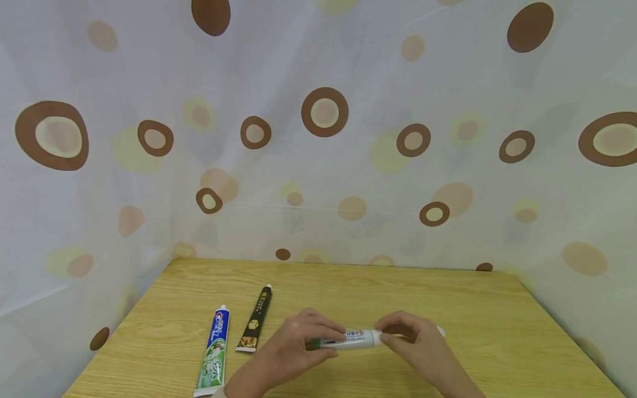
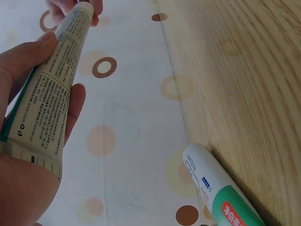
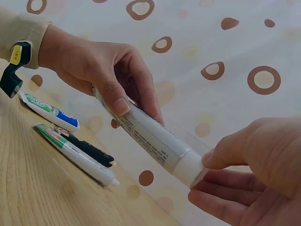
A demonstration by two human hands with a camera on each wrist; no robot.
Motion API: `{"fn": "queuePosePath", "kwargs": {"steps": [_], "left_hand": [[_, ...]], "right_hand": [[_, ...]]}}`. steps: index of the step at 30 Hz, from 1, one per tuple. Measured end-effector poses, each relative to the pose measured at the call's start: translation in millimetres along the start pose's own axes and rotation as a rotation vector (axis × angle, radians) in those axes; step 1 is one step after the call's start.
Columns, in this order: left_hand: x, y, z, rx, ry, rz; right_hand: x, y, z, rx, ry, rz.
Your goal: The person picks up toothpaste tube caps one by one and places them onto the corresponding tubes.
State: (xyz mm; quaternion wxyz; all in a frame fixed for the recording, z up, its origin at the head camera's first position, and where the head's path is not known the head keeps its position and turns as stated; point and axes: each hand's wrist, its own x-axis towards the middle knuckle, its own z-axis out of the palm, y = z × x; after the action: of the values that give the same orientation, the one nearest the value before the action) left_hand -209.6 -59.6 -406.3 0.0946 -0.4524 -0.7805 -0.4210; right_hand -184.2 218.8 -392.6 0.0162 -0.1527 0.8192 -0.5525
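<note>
A white toothpaste tube point(image 1: 360, 339) with a green tail end is held above the table. My left hand point(image 1: 298, 345) grips its body, thumb on one side and fingers on the other. Small print covers the face of the held tube point(image 2: 52, 82) in the left wrist view. At the other end, my right hand point(image 1: 418, 345) pinches the broad white cap point(image 3: 188, 168) between thumb and fingers. The left palm hides part of the tail end in the head view.
On the wooden table point(image 1: 348, 282), a blue and green toothpaste tube point(image 1: 214, 351) and a slim black one point(image 1: 255, 320) lie at the left. Another white and green tube point(image 3: 77, 155) lies beside them in the right wrist view. A spotted curtain point(image 1: 368, 177) surrounds the table.
</note>
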Motion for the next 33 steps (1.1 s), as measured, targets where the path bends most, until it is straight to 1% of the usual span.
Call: {"fn": "queuePosePath", "kwargs": {"steps": [6, 9, 11, 18, 20, 23, 25, 28, 31, 33], "left_hand": [[-0.7, 0.1, -0.6, 0.005, -0.002, -0.03], [-0.7, -0.8, -0.1, -0.006, -0.015, -0.045], [-1.0, -1.7, 0.3, -0.007, -0.027, -0.056], [-2.0, -5.4, 3.6, 0.064, -0.072, -0.082], [-2.0, -6.3, 4.4, 0.09, -0.081, -0.081], [-1.8, -7.2, 5.7, 0.126, -0.11, -0.085], [-1.9, -7.5, 6.8, 0.141, -0.14, -0.092], [-1.2, -8.3, 8.5, 0.133, -0.193, -0.106], [-0.3, -10.5, 10.6, 0.139, -0.24, -0.089], [-0.7, -12.2, 12.0, 0.166, -0.269, -0.088]], "right_hand": [[-3, 0, -14.1, -0.017, 0.077, 0.044], [-4, 0, -22.5, -0.028, 0.121, 0.087], [-5, 1, -27.7, -0.034, 0.149, 0.097], [-8, 1, -38.1, -0.032, 0.226, 0.123], [-7, 2, -38.6, -0.038, 0.229, 0.126], [-5, 4, -38.4, -0.084, 0.219, 0.14], [-3, 6, -38.2, -0.125, 0.205, 0.149], [-2, 10, -38.3, -0.18, 0.187, 0.173], [-1, 13, -38.7, -0.219, 0.176, 0.181], [-1, 15, -38.9, -0.231, 0.17, 0.183]]}}
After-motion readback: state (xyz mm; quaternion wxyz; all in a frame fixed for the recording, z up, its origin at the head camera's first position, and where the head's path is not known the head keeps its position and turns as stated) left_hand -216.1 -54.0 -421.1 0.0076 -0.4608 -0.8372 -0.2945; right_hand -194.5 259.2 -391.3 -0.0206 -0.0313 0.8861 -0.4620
